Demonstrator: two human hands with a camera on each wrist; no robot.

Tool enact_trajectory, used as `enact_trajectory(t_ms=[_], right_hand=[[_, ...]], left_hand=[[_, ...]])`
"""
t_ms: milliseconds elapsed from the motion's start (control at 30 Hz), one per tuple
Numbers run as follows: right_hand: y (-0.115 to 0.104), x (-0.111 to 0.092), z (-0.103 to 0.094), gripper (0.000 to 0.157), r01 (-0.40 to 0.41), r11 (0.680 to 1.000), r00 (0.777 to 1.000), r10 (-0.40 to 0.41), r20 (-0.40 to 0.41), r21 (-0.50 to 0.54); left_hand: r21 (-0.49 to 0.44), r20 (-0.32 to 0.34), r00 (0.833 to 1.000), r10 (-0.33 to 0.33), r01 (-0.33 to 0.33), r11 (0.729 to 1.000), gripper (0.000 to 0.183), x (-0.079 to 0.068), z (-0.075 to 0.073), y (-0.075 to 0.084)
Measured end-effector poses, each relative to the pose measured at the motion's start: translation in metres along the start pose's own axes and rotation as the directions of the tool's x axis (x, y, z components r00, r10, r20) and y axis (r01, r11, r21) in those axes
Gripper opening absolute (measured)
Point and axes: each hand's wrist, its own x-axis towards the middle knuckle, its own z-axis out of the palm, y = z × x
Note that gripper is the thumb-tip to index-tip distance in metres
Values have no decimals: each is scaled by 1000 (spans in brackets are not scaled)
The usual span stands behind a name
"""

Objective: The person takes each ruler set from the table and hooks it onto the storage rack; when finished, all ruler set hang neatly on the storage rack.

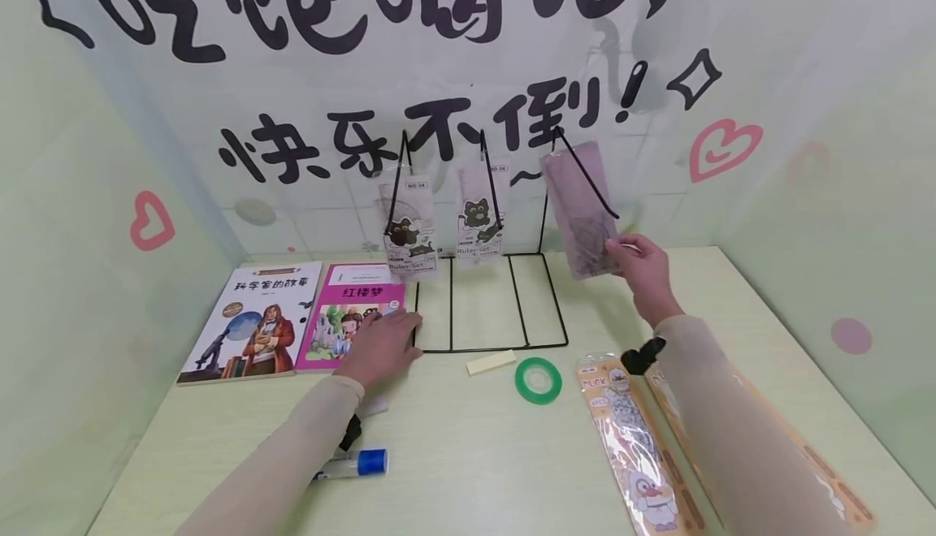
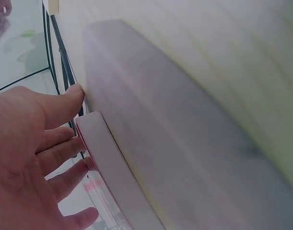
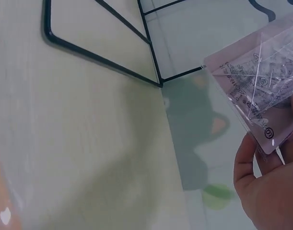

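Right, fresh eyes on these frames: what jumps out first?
Probably the bold black writing across the wall at the top of the head view. Just below it, two cat-print packets hang from a black wire rack, while the right grip holds a third packet at its right-hand hook. Then the colours: a pink book left of the rack, a green tape roll in front.

Ruler-set packet (image 3: pixel 254 81) glossy clear plastic; rack (image 1: pixel 451 309) smooth, metal-looking wire; table (image 1: pixel 468 455) smooth, wood-grained.
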Motion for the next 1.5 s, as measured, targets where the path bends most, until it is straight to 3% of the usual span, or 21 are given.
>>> enact_trajectory(t_ms=[267, 433, 567, 700, 800, 967, 1067, 1167, 1267, 1400, 1500], right_hand=[[13, 17, 21, 34, -55, 984, 998, 57, 8, -170], [8, 8, 11, 49, -3, 916, 993, 51, 107, -402], [-4, -18, -8, 52, 60, 819, 980, 62, 191, -571], [-15, -60, -29, 55, 136, 677, 956, 101, 275, -723], [-18, -98, -43, 63, 158, 570, 930, 190, 316, -807], [-7, -155, -54, 70, 119, 389, 904, 339, 262, -914], [1, -179, -54, 75, 84, 316, 904, 374, 206, -945], [6, -193, -52, 83, 56, 285, 909, 381, 167, -957], [10, -201, -53, 84, 30, 286, 914, 381, 142, -958], [14, -205, -54, 80, 4, 339, 914, 379, 141, -941], [16, -204, -55, 73, -20, 400, 915, 377, 144, -916]], left_hand=[[-6, -1, 1000, 9, -9, 1000, 57, 1, 0, 3], [-1, -8, 1000, -2, 2, 1000, 58, -1, -1, 1], [-13, -10, 1000, 7, -7, 1000, 58, -2, -2, 0], [-12, -16, 1000, 4, -4, 1000, 57, -2, -1, -1], [-10, -17, 1000, 9, -9, 1000, 58, -1, 0, -1], [-6, -7, 1000, 16, -16, 1000, 58, 0, 0, -1], [-5, -3, 1000, 13, -13, 1000, 57, 0, -2, -1], [-13, -1, 1000, 11, -11, 1000, 57, -1, -3, -1], [-21, -1, 1000, 11, -11, 1000, 57, -2, -3, -1], [-25, -4, 1000, 12, -12, 1000, 58, -3, -3, 1], [-24, -3, 1000, 12, -13, 1000, 58, -2, -3, 2]])
